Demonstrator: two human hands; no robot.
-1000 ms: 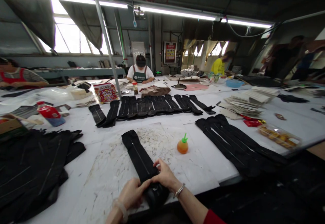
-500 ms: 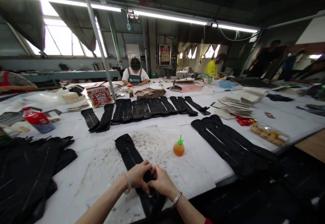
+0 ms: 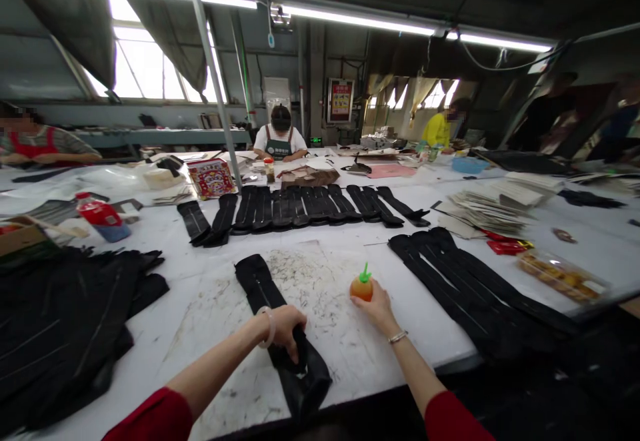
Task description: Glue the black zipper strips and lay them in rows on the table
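Note:
A long black fabric strip with a zipper [image 3: 270,308] lies on the white table [image 3: 210,308] in front of me, its near end hanging over the front edge. My left hand [image 3: 286,330] is closed on the strip near its middle. My right hand [image 3: 377,309] has reached to the right and its fingers touch a small orange bottle with a green cap [image 3: 361,286] standing on the table. Whether the fingers wrap round the bottle I cannot make out.
A row of black strips [image 3: 300,206] lies further back, more black strips [image 3: 465,281] to the right, a black fabric heap [image 3: 60,334] to the left. A red bottle [image 3: 100,218], paper stacks [image 3: 480,209], a snack tray [image 3: 560,271] and seated people are around.
Both hands were together on the strip. My right hand has let go and moved right to the orange bottle; my left hand stays on the strip.

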